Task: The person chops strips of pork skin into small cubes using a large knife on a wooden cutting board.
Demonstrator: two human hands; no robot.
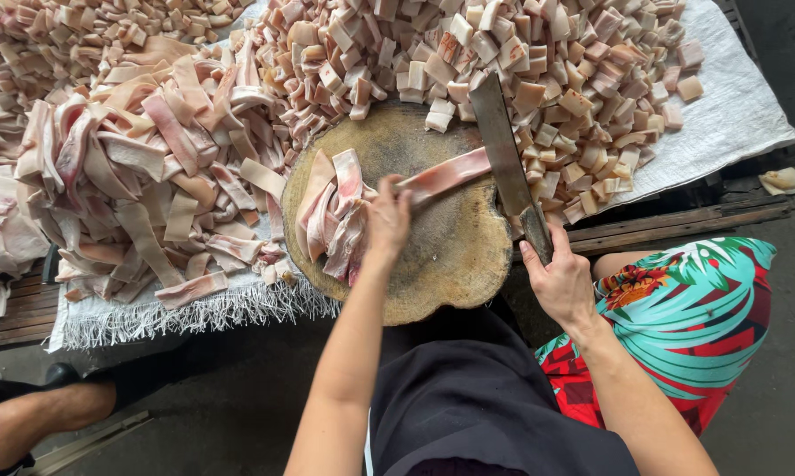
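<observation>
Pink and cream, a long strip of raw pork skin (446,174) lies flat across a round wooden chopping block (433,256). The person's left hand (387,220) presses down on the near end of this strip, fingers curled together over it, pinning it to the wood. Just left of that hand, touching it, a small bundle of more strips (331,211) rests on the block, their ends draped toward the block's edge.

To the right of the left hand, the right hand (560,280) is closed tightly around the dark handle of a large cleaver (506,150). Its broad, dull grey blade reaches up and away from the right hand, and its edge meets the far end of the pinned strip near the top of the block.

Beyond the blade, above both hands, a big heap of small cut squares (538,62) of the same skin spreads over a white woven sheet (732,106). Far to the left of the left hand, a second heap of long uncut strips (151,167) lies on the same kind of sheet, whose frayed fringe hangs off wooden slats.

Below the hands, the person's dark apron covers the lap, and a bright floral garment in teal and red sits under the right forearm. At the lower left, another person's bare leg (36,419) shows on the grey floor.
</observation>
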